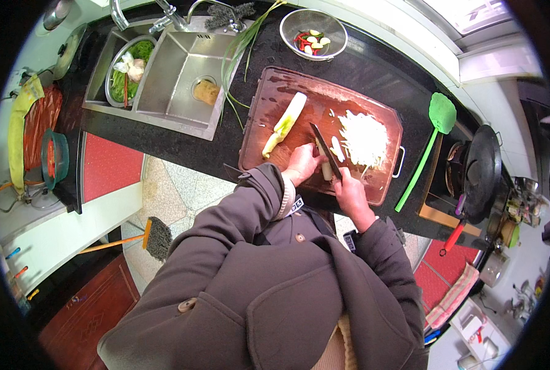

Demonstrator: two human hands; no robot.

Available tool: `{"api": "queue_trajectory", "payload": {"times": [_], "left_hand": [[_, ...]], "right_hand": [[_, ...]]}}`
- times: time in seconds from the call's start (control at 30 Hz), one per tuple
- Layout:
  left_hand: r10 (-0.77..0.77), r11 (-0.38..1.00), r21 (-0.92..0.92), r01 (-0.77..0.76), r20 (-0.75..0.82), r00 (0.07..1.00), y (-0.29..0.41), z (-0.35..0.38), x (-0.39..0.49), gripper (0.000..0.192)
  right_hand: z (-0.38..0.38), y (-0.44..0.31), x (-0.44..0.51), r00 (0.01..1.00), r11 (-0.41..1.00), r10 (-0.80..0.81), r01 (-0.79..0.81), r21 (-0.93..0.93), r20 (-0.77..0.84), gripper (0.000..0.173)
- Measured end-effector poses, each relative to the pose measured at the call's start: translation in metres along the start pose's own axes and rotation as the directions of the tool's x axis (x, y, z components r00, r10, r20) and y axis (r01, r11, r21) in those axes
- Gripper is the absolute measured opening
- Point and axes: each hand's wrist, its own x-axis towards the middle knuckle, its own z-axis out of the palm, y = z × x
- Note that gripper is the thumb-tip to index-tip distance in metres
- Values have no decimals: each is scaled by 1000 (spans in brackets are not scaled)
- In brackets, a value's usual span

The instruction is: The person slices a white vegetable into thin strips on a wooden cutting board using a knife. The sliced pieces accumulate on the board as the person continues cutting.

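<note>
My right hand [350, 190] is closed round the handle of a kitchen knife [325, 149], its blade slanting up and left over a brown cutting board [266, 104]. Beside the blade, the fingers of my left hand [303, 162] press on a pale stalk piece [326, 172], partly hidden by blade and fingers. Right of the knife lie a few pale slices [337, 149] and a wide heap of white shreds [365, 138]. A longer white stalk with a yellow-green end [286, 121] rests on the board to the left of my hands.
Beyond the board stands a metal strainer bowl [297, 25] with red chillies and garlic. A steel sink [175, 69] is at left, holding a bowl of greens [141, 50]; long green leaves [238, 51] hang over its edge. A green fly swatter [434, 132] and a black wok [483, 173] are at right.
</note>
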Motion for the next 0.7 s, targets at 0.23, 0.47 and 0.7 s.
{"api": "queue_trajectory", "payload": {"times": [0.23,0.47,0.7], "left_hand": [[110,927,367,-77,-71,991,-1,4,2,40],[-55,984,169,49,31,998,12,2,-11,35],[-104,985,148,94,59,993,9,2,-6,28]], "right_hand": [[16,11,-6,995,999,-30,31,11,-91,26],[0,7,2,999,990,41,-41,132,-1,26],[-26,-1,-19,998,999,43,-44,19,50,25]]}}
